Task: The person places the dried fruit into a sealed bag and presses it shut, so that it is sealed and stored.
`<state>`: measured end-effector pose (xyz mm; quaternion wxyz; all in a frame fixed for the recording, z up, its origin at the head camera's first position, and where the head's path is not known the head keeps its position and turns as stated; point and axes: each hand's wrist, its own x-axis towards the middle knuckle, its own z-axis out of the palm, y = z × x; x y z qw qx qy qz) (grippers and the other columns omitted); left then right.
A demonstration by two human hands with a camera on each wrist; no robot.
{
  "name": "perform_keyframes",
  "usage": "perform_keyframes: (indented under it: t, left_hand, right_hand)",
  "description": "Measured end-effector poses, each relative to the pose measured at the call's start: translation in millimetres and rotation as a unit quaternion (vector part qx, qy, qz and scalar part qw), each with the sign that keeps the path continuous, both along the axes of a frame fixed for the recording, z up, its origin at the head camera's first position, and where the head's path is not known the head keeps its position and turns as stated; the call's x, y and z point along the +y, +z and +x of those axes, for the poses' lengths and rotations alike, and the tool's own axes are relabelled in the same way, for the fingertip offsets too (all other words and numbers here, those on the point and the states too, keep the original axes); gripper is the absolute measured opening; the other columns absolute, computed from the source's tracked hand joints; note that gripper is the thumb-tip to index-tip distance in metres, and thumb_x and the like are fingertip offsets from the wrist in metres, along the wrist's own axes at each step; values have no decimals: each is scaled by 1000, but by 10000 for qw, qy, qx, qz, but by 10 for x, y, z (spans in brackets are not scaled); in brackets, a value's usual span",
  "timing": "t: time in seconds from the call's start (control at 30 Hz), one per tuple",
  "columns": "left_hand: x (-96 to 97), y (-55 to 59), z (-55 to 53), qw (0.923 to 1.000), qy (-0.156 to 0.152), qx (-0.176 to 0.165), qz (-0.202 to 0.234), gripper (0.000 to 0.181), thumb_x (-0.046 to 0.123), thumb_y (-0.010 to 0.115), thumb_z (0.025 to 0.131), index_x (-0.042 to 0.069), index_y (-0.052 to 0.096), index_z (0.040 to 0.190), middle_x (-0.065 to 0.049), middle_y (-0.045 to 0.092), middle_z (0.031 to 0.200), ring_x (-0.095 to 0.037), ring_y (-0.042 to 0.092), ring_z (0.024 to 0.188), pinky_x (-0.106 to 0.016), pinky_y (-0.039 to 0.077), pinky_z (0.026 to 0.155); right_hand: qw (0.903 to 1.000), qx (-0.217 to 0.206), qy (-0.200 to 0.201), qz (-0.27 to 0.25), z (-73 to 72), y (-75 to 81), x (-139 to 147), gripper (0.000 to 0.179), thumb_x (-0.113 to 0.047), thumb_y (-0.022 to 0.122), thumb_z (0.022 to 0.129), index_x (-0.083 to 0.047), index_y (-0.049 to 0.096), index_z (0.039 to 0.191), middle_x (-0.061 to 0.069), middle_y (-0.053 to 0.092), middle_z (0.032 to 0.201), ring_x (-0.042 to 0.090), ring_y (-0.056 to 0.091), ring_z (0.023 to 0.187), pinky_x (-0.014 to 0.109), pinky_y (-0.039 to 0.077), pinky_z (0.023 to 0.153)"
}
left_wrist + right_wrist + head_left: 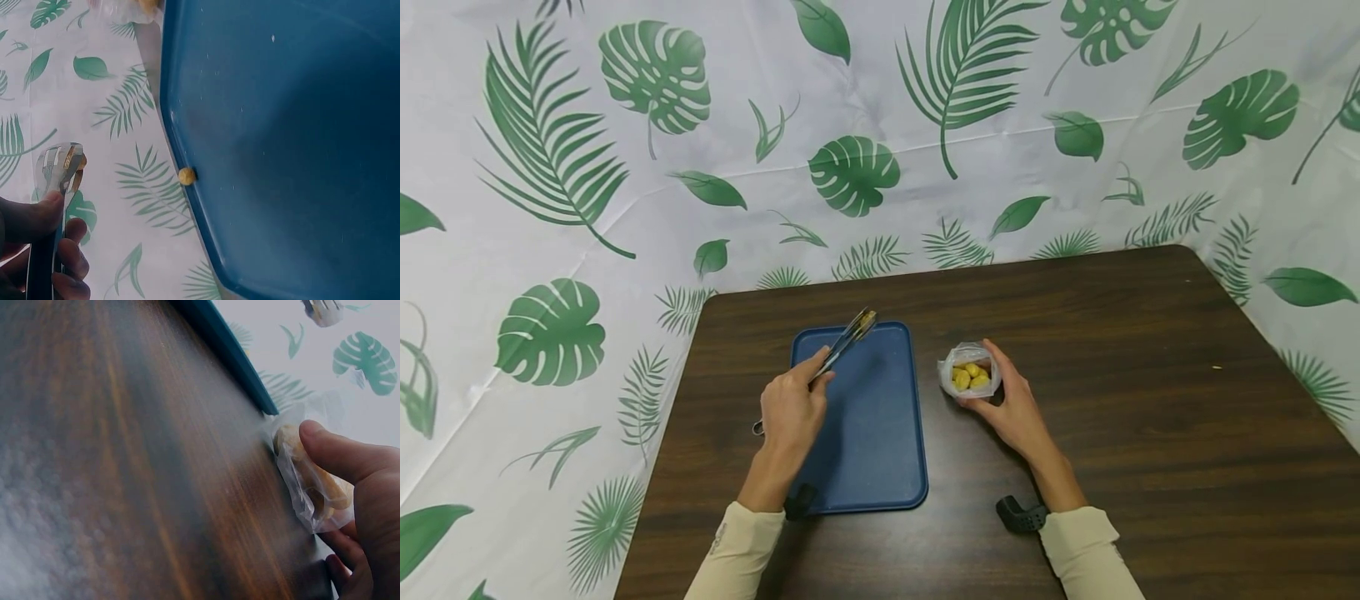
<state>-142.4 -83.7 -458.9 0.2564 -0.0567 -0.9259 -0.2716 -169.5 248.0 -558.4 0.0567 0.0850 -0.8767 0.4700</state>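
My left hand (793, 408) grips metal tongs (844, 340) over the left side of a blue tray (880, 467). Between the tong tips sits a small yellow-brown piece (82, 161), partly hidden by the metal. Another round yellowish piece (187, 176) shows at the tray's rim in the left wrist view. To the right of the tray, my right hand (1011, 408) holds a clear plastic bag (947, 379), thumb on the near side and fingers round the far side. Several yellow lumps (972, 377) fill the bag, whose mouth faces up.
The dark wood table (1112, 333) extends well to the right of the bag, with a tiny pale crumb (1217, 367) on it. Behind the table hangs a white cloth (760, 83) printed with green leaves. A black wrist camera (1021, 515) sits by my right wrist.
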Motion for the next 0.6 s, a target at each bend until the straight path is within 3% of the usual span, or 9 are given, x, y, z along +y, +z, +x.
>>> perform_keyframes:
  t: [0.6]
  left_hand:
    - [230, 0, 26, 9995, -322, -41, 7, 40, 13, 82, 86, 13, 76, 125, -11, 80, 106, -30, 79, 84, -47, 60, 65]
  right_hand:
    - [9997, 199, 113, -116, -9, -6, 11, 101, -21, 89, 82, -26, 29, 164, 19, 43, 160, 46, 42, 145, 73, 30, 113]
